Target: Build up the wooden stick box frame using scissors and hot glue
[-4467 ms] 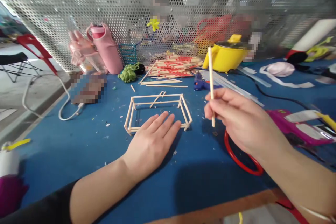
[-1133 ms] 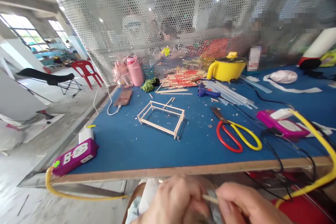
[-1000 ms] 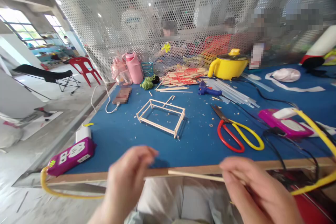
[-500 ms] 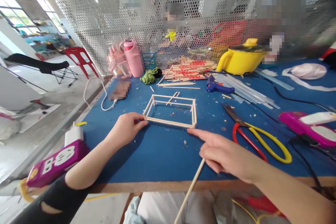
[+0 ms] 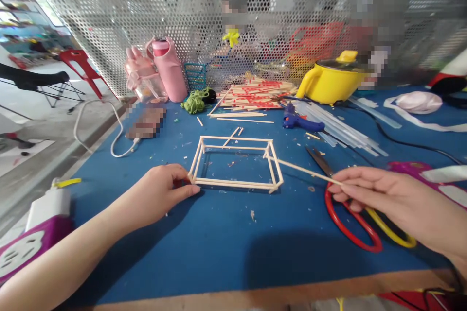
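A box-shaped frame of thin wooden sticks (image 5: 236,164) lies on the blue table (image 5: 226,243). My left hand (image 5: 160,194) rests at its near left corner, fingers curled and pinching that corner. My right hand (image 5: 379,199) is to the right, above the scissors (image 5: 350,214), and pinches one end of a long thin wooden stick (image 5: 304,170). The stick's far tip touches the frame's right side near the far right corner.
A pile of wooden sticks (image 5: 251,97), a blue glue gun (image 5: 301,121), clear glue sticks (image 5: 343,129), a yellow pot (image 5: 333,80), pink bottles (image 5: 164,73), green yarn (image 5: 193,102), a phone with cable (image 5: 144,124) and purple power strips (image 5: 22,248) stand around. People sit behind the perforated screen (image 5: 109,14).
Earlier both hands held the stick below the table edge. My left hand then went to the frame's near left corner, and my right hand swung the stick up until its tip met the frame's right side.
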Motion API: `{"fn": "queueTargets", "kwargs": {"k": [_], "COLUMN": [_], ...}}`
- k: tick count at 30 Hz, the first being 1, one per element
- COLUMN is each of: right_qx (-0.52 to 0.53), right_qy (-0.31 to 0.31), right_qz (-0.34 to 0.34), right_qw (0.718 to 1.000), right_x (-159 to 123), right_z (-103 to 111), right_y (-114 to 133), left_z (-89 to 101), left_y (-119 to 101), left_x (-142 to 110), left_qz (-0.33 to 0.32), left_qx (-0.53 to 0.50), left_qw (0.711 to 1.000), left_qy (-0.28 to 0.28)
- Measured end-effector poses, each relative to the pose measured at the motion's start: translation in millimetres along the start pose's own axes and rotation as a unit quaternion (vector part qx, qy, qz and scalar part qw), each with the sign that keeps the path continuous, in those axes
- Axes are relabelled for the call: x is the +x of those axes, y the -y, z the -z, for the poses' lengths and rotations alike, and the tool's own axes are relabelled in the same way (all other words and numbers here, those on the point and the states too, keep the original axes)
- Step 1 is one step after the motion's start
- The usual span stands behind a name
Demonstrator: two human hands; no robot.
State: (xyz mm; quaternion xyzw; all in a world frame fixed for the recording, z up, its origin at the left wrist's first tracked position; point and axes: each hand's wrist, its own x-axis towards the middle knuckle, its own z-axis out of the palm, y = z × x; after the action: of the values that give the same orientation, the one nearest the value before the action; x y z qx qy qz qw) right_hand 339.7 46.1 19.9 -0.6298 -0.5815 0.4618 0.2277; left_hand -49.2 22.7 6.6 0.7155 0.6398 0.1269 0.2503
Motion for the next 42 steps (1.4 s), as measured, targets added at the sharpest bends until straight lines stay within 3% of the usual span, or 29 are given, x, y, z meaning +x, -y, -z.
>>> {"fn": "queueTargets", "kwargs": {"k": [3, 6, 8, 9, 11, 13, 17, 24, 26, 28, 30, 32, 33, 36, 39, 42], "right_qx": [-0.002, -0.013, -0.041, -0.052, -0.057, -0.041, -0.028, 0.013, 0.008, -0.018, -0.073, -0.150, -0.192, -0.319, -0.403, -0.454], "right_qy": [0.065, 0.127, 0.158, 0.166, 0.169, 0.168, 0.171, 0.179, 0.170, 0.118, 0.007, -0.090, -0.102, 0.006, 0.124, 0.207], "right_qz": [0.005, 0.012, 0.022, 0.028, 0.038, 0.043, 0.070, 0.102, 0.106, 0.134, 0.197, 0.283, 0.331, 0.459, 0.434, 0.390], "right_qw": [0.998, 0.992, 0.986, 0.984, 0.983, 0.984, 0.982, 0.978, 0.980, 0.984, 0.978, 0.943, 0.918, 0.829, 0.796, 0.774], "right_x": [14, 27, 34, 37, 41, 43, 41, 44, 46, 45, 41, 36, 34, 39, 53, 66], "right_z": [-15, -29, -37, -41, -48, -53, -59, -63, -61, -54, -45, -38, -38, -50, -72, -89], "right_y": [10, 27, 37, 40, 45, 47, 49, 43, 39, 38, 45, 62, 73, 110, 137, 147], "left_z": [7.2, 17.7, 21.9, 22.2, 19.2, 13.6, 7.2, 8.7, 7.9, 7.5, 7.8, 8.4, 8.8, 9.8, 10.4, 9.1], "left_y": [0, -11, -26, -35, -54, -72, -90, -93, -92, -90, -88, -87, -87, -87, -85, -80], "left_x": [-9, -25, -29, -27, -12, 11, 51, 60, 59, 59, 60, 59, 58, 56, 54, 55], "left_qz": [0.034, 0.046, -0.001, -0.057, -0.209, -0.269, -0.208, -0.211, -0.207, -0.212, -0.220, -0.220, -0.216, -0.195, -0.180, -0.175], "left_qx": [0.038, 0.115, 0.166, 0.184, 0.209, 0.225, 0.270, 0.198, 0.201, 0.210, 0.210, 0.205, 0.203, 0.210, 0.216, 0.219], "left_qw": [0.999, 0.978, 0.947, 0.931, 0.927, 0.931, 0.940, 0.948, 0.950, 0.949, 0.948, 0.946, 0.946, 0.950, 0.952, 0.953], "left_qy": [-0.016, -0.166, -0.275, -0.310, -0.230, -0.100, 0.032, 0.134, 0.123, 0.098, 0.099, 0.120, 0.128, 0.127, 0.122, 0.112]}}
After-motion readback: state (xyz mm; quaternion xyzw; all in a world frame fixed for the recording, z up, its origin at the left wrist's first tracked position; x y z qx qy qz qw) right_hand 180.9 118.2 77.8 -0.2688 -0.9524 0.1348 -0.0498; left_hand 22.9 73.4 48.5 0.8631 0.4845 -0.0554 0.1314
